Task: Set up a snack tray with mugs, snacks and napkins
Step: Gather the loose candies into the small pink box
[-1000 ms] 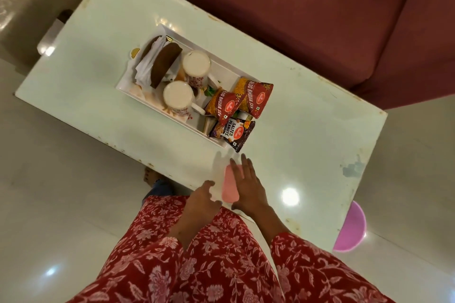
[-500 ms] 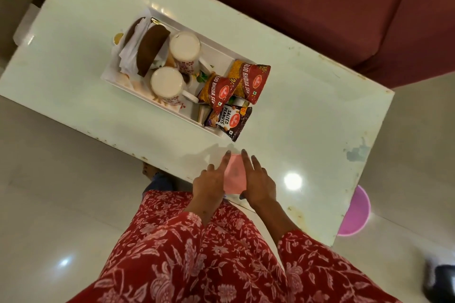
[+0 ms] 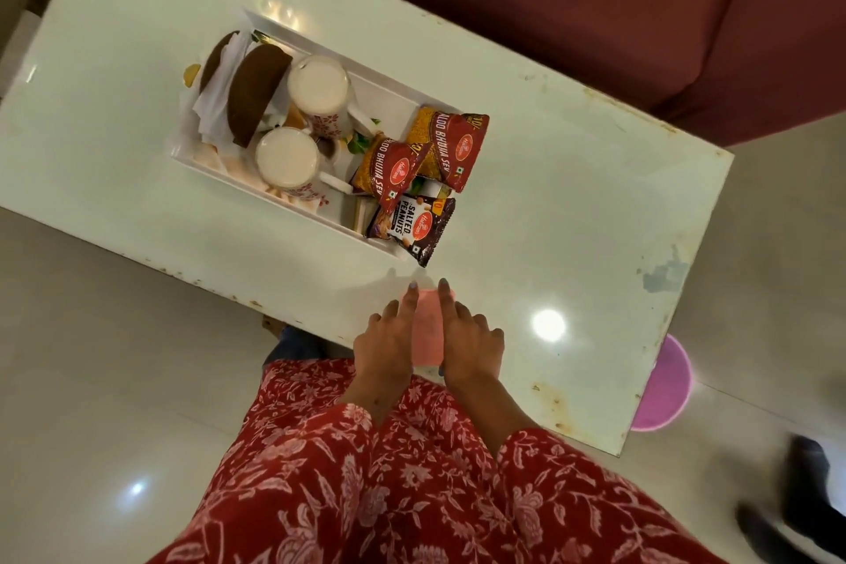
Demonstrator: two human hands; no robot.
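Both hands lay on a pink napkin (image 3: pixel 428 332) at the lower centre of the frame, near the bench (image 3: pixel 572 215) edge. The left hand (image 3: pixel 389 341) and the right hand (image 3: pixel 469 341) each pressed it with straightened, released fingers, one along each side. Just above, the white tray (image 3: pixel 389 94) held two mugs (image 3: pixel 316 89), snack packets (image 3: pixel 458 147) and a napkin holder (image 3: pixel 249 98), upper left.

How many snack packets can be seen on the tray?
3: one Aloo Bhujia packet at the far right end, a second beside the mugs, the Salted Peanuts packet over the near corner. Others may be hidden underneath.
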